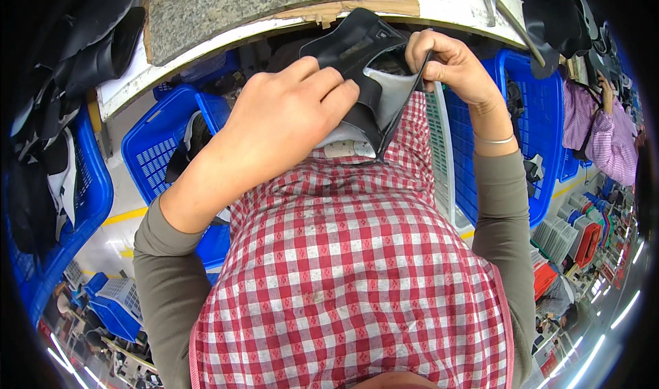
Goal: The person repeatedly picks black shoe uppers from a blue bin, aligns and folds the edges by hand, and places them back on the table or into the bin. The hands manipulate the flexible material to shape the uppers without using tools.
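A black leather shoe upper with a pale grey lining hangs in front of my body, just under the worktable's edge. My left hand is closed over its left side, knuckles up; the fingertips are hidden behind the leather. At the right end of the piece, my right hand pinches the black edge between thumb and fingers. The opening between my hands gapes, so the lining shows inside. The lower edge of the upper lies against my red and white checked apron.
A speckled stone slab lies on the white worktable ahead. A hammer rests at its right. Blue baskets with black pieces stand left and right. Black leather pieces are piled far left. A person in a purple checked shirt works at right.
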A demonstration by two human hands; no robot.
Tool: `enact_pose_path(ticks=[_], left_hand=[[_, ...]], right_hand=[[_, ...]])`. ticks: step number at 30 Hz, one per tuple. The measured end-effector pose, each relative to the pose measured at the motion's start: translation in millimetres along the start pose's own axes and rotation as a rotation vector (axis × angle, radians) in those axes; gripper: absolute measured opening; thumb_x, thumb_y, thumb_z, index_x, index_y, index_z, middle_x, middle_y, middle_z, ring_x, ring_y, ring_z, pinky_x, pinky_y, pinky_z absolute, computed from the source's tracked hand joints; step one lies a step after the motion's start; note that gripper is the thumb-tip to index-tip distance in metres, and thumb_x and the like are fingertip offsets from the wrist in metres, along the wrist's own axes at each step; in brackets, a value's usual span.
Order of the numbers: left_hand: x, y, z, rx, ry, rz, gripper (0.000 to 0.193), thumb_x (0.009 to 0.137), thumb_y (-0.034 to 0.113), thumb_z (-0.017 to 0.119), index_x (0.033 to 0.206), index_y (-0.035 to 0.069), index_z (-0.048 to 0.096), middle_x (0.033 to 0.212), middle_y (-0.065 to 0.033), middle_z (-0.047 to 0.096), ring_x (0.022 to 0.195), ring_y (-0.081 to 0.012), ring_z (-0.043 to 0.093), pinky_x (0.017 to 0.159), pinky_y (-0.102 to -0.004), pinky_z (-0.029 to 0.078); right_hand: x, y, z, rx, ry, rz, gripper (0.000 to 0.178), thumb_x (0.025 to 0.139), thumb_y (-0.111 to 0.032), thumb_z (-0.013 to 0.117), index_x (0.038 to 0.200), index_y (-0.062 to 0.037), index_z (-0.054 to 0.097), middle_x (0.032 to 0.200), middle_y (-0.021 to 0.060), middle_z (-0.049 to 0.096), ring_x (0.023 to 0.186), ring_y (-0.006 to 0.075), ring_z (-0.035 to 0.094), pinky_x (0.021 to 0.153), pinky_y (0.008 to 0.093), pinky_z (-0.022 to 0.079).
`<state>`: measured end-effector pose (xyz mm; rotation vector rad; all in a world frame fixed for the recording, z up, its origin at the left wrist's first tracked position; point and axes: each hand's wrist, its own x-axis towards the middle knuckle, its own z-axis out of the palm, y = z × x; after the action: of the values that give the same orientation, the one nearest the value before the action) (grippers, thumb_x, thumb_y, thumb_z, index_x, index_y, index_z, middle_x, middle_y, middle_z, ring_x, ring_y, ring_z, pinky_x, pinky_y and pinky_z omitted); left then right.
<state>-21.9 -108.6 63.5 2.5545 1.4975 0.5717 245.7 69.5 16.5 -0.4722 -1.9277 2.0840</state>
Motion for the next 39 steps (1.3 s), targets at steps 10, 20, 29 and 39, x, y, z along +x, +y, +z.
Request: enact_pose_path(ticks=[10,20,29,39], left_hand=[[-39,-77,10,-1.112,0.091,-0.969,0.036,0.088,0.025,0.084,0.112,-0.001,0.077,0.096,-0.0127,0.079,0.079,-0.0155,0.074,0.075,-0.0297,0.059],[-20,-40,19,0.076,0.416,-0.080,0.038,0.073,-0.003,0.080,0.107,0.003,0.065,0.093,-0.0139,0.064,0.089,-0.0323,0.064,0.077,-0.0396,0.052],[-2,-26,9,-0.157,-0.023,-0.215,0.039,0.066,0.006,0.084,0.099,0.010,0.066,0.087,-0.0058,0.060,0.099,-0.0283,0.057,0.090,-0.0413,0.040],[-43,-6,8,0.109,0.507,0.074,0.022,0.070,0.020,0.074,0.091,0.016,0.076,0.089,0.0046,0.072,0.087,-0.0162,0.061,0.084,-0.0341,0.033]], right_hand=[[6,-26,37,-0.355,-0.144,0.004,0.025,0.087,-0.010,0.083,0.097,-0.0015,0.062,0.087,-0.0008,0.059,0.085,0.0082,0.055,0.078,0.0264,0.049],[16,-37,50,-0.646,0.007,0.103,0.040,0.080,-0.006,0.086,0.110,-0.0071,0.059,0.092,0.0039,0.063,0.079,0.0158,0.060,0.071,0.0320,0.050],[-2,-62,93,-0.926,0.100,-0.130,0.044,0.066,-0.004,0.087,0.097,-0.0039,0.055,0.090,0.0145,0.057,0.085,0.0364,0.059,0.071,0.0375,0.049],[-20,-40,106,-1.018,0.394,-0.589,0.030,0.056,0.002,0.071,0.084,-0.0010,0.061,0.080,0.0106,0.053,0.076,0.0301,0.057,0.064,0.0376,0.046]])
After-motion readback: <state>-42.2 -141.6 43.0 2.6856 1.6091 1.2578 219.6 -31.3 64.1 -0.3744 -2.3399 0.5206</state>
